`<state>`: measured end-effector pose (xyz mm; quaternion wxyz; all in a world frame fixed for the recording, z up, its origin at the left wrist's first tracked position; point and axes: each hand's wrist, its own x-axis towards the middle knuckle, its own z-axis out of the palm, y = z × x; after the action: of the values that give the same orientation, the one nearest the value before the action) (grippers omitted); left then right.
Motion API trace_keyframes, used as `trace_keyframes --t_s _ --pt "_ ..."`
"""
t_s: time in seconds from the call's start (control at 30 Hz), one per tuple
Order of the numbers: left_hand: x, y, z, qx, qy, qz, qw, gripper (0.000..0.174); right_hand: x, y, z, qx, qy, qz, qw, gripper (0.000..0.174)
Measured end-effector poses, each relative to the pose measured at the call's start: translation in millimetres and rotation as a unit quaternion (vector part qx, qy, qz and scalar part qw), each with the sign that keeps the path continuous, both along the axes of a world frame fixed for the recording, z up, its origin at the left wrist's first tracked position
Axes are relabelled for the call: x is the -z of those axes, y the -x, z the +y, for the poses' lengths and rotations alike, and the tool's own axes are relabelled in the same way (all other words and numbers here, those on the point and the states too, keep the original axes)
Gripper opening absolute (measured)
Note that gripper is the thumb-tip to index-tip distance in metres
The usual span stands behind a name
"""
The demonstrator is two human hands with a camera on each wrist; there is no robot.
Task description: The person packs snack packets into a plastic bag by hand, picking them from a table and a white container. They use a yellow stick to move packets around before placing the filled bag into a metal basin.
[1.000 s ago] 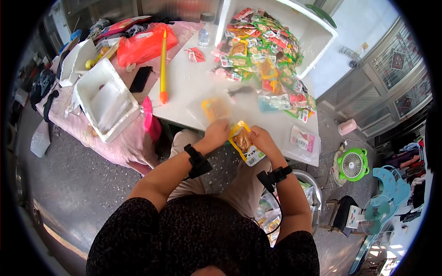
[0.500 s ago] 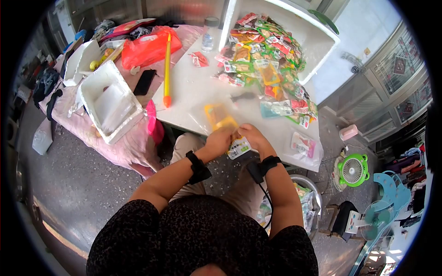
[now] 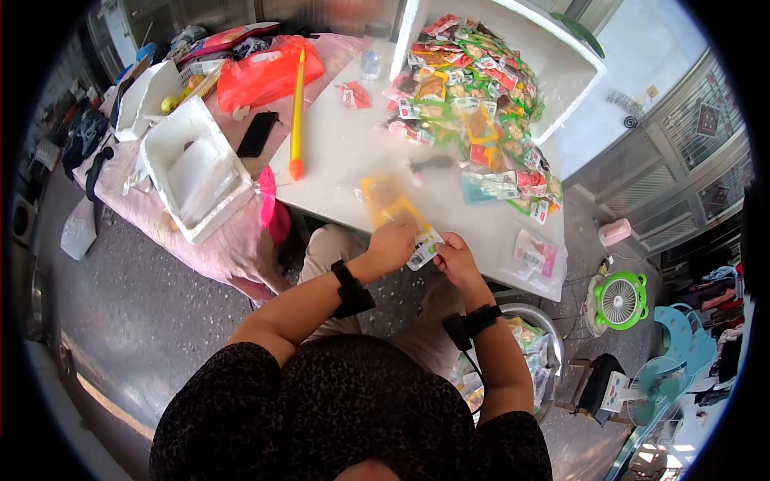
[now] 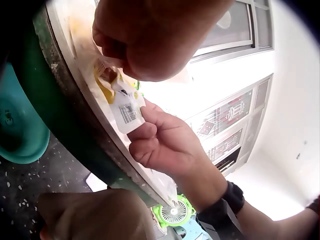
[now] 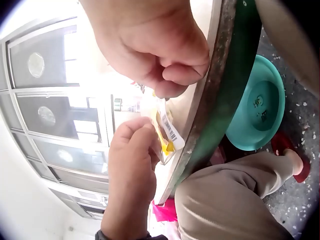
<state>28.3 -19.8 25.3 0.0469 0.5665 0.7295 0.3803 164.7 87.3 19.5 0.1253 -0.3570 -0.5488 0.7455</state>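
Note:
A yellow and white food packet [image 3: 423, 250] is held between both hands at the table's front edge. My left hand [image 3: 393, 244] grips its yellow part and covers much of it. The right hand [image 3: 457, 261] pinches the white end at a corner, thumb and finger together. In the left wrist view, a barcode shows on the white end of the packet [image 4: 126, 109], beside the right hand's fingers [image 4: 146, 131]. The right wrist view has the packet [image 5: 167, 131] seen on edge. Just beyond the left hand, another yellow packet [image 3: 382, 192] lies on the white table [image 3: 337, 164].
Colourful packets [image 3: 481, 88] spill from a white foam box [image 3: 565, 96] at the back right. A clear bag with a pink packet [image 3: 536, 255] lies right. A yellow stick [image 3: 297, 120] and a bottle [image 3: 372, 56] are left. Below right stands a metal basin [image 3: 553, 341] of packets.
Both hands have shifted with the packet, now mostly covered by the left hand. The right hand has moved from the packet's upper side to its white end.

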Motion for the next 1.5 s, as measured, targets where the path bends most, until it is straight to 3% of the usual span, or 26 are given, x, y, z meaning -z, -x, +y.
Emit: trace_keyframes --t_s 0.07,0.17,0.37,0.47,0.67,0.77,0.87,0.97,1.07,1.2,1.27,1.37,1.5 --pt "-2.3 -0.3 2.3 0.004 0.021 0.016 1.0 0.011 -8.7 9.9 -1.3 -0.011 0.007 0.002 1.0 0.017" --pt "-4.9 -0.3 0.4 0.005 0.024 0.037 0.999 0.009 -3.5 26.5 5.8 0.066 0.09 0.066 0.992 0.013" --pt "-7.0 0.6 -13.0 -0.001 0.038 0.038 0.999 0.007 6.6 52.2 1.7 -0.032 0.109 -0.009 0.993 0.009" --pt "-5.6 7.2 -19.7 -0.011 0.027 0.039 0.999 0.007 20.0 67.1 -2.6 -0.002 0.157 0.051 0.986 0.015" --pt "3.6 13.1 -27.7 -0.027 -0.014 0.074 0.997 0.008 -0.5 64.7 -4.6 -0.1 0.048 -0.057 0.992 0.02" --pt "4.4 12.8 -29.6 -0.02 -0.017 0.055 0.998 0.009 -0.7 64.9 -7.4 -0.073 0.135 0.017 0.988 0.023" --pt "0.5 12.6 -27.1 -0.015 -0.034 0.044 0.998 0.01 7.9 67.6 -18.2 0.037 0.105 0.134 0.985 0.021" --pt "4.6 13.0 -25.8 -0.009 -0.006 0.033 0.999 0.012 24.5 68.5 -26.2 0.086 -0.152 0.079 0.981 0.017" --pt "1.5 15.3 -27.2 -0.005 0.013 0.069 0.998 0.021 46.6 66.4 -11.2 0.032 -0.155 0.067 0.985 0.015" --pt "-7.5 17.0 -22.9 -0.008 0.005 0.147 0.989 0.042 11.7 58.3 -9.6 -0.007 -0.059 0.014 0.998 0.015" --pt "8.0 23.7 -19.9 0.015 0.071 0.175 0.982 0.05 -11.6 52.2 -7.4 -0.025 -0.039 -0.036 0.998 0.013" --pt "15.1 28.2 -21.3 0.033 0.137 0.188 0.972 0.058 -19.5 34.5 20.0 -0.025 -0.1 -0.061 0.993 0.016" --pt "15.7 29.0 -16.8 0.024 0.144 0.189 0.971 0.059 -17.6 7.0 76.3 0.064 -0.15 -0.086 0.983 0.018"
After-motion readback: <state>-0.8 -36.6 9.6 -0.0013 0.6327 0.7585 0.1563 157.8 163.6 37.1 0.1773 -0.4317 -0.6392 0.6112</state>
